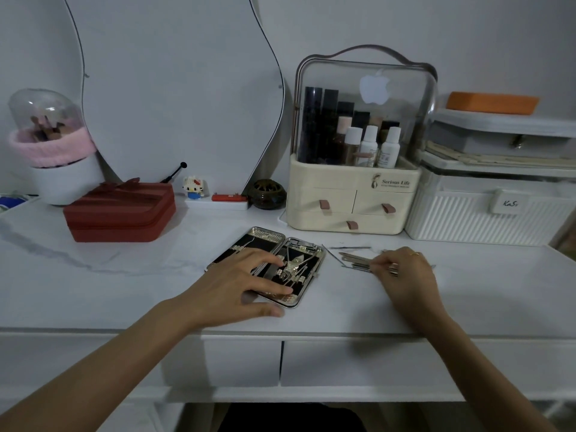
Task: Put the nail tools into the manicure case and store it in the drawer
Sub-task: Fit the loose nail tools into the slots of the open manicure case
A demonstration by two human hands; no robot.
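head view: manicure case [304, 244] is lying open on the white surface [124, 291], several tools already seated. left hand [237, 285] is resting flat across it, fingers straight, holding nothing. right hand [405, 275] is pinching loose nail tools [355, 260] just right of the case. best lifting one piece at a time, steadying the case while sliding it under a strap.

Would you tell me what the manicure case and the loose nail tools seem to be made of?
Manicure case: seemingly polished, patterned metal, its rim glinting; the lining looks like dark fabric or leatherette. Nail tools: probably bare steel, thin, silvery and reflective against the pale tabletop.
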